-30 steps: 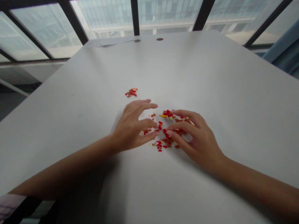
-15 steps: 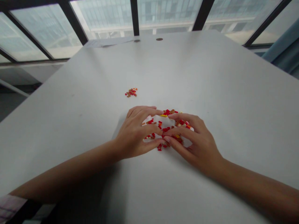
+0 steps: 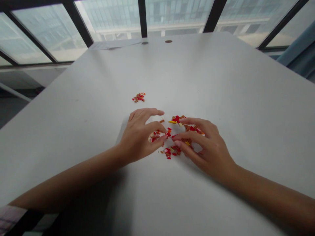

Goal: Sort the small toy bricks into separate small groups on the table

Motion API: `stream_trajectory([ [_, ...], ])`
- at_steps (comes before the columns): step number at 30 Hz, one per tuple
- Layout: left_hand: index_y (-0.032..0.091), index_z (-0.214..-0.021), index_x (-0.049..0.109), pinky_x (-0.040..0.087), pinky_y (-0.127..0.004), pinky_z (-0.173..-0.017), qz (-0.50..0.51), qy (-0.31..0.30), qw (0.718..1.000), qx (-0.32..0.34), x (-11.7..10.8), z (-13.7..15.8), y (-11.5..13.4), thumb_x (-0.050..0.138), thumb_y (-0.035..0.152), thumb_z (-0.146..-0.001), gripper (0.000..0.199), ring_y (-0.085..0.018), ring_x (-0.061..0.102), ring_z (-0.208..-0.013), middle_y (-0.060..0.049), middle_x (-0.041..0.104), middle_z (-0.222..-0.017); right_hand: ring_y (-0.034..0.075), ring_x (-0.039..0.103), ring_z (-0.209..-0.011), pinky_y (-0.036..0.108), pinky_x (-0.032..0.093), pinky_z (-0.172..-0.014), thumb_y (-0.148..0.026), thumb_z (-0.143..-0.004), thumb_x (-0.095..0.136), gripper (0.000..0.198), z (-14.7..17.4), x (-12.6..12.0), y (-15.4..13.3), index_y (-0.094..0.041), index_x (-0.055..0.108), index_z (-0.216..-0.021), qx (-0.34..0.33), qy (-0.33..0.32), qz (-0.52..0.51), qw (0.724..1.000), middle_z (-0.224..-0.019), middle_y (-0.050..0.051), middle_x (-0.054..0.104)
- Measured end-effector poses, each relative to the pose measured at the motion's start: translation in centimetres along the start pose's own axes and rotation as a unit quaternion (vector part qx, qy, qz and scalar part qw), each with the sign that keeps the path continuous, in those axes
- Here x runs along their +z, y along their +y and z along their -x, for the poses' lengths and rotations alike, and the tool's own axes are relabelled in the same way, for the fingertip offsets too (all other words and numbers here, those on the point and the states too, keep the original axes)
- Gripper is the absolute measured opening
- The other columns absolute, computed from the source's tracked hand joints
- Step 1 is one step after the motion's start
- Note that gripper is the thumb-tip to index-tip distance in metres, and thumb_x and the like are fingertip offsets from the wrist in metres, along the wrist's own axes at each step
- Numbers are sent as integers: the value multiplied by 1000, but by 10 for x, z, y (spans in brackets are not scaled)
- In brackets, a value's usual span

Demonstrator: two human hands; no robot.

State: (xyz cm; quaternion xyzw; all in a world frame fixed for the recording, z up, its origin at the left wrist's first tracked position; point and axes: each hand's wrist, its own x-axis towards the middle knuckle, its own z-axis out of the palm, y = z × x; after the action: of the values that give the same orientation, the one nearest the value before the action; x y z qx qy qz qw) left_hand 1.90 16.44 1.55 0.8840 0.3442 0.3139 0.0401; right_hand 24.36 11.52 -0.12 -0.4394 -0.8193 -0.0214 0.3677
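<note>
Red piece [image 3: 174,136], plastic by the look, is at the tips of my right hand [image 3: 210,144], thumb and index pinched on it. My left hand [image 3: 139,137] faces it, thumb and index nearly meeting by more red bits; can't tell if they grip one. I'd call the piece light, stiff, hard to break, a bit slick; best held by its edges with fingertips. Its long axis seems to run sideways, end toward my left hand; too small to be sure. Around: mixed pile [image 3: 193,128], yellow bar [image 3: 172,122] lying roughly left-right. Beyond: small separate heap [image 3: 139,97] on white table [image 3: 197,72].
</note>
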Motion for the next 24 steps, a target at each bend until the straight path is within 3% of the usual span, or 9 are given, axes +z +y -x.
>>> stream_trajectory([
  [5,24,-83,73,43,-50,-109,-76,25,983,-168,0,-6,-37,73,23,-80,3,-29,65,-118,-7,72,-121,28,65,-112,51,51,-93,-28,-96,60,13,2,0,4,-24,73,-94,22,-9,5,1000,-122,13,69],
  [8,24,-84,74,44,-52,-109,-119,33,967,-225,1,-8,-64,71,26,-82,5,-30,64,-118,-8,72,-120,29,65,-112,51,51,-93,-30,-97,59,16,2,1,5,-24,73,-92,24,-11,5,1000,-122,13,69],
  [12,22,-97,75,46,-49,-108,-111,24,965,-238,1,-7,-84,69,28,-83,16,-29,64,-116,-10,72,-117,29,65,-111,51,51,-92,-29,-97,58,16,3,1,6,-24,73,-92,23,-11,10,1000,-122,13,69],
  [16,21,-87,72,46,-49,-107,-138,56,956,-255,0,-7,-83,66,26,-83,9,-29,64,-116,-10,71,-119,29,66,-110,51,52,-92,-28,-96,59,15,2,1,6,-24,73,-91,18,-13,13,1000,-122,13,69],
  [19,22,-82,72,45,-53,-106,-171,43,946,-273,0,-6,-80,66,29,-84,9,-32,62,-118,-10,69,-123,29,66,-110,51,51,-92,-29,-97,59,16,3,2,7,-23,73,-91,24,-8,9,1000,-122,13,69],
  [24,28,-110,76,41,-58,-108,-198,17,941,-274,3,-2,-83,61,30,-89,25,-37,56,-128,-12,64,-131,28,65,-110,51,50,-94,-29,-97,58,17,4,4,6,-25,73,-90,36,-11,3,999,-122,12,69],
])
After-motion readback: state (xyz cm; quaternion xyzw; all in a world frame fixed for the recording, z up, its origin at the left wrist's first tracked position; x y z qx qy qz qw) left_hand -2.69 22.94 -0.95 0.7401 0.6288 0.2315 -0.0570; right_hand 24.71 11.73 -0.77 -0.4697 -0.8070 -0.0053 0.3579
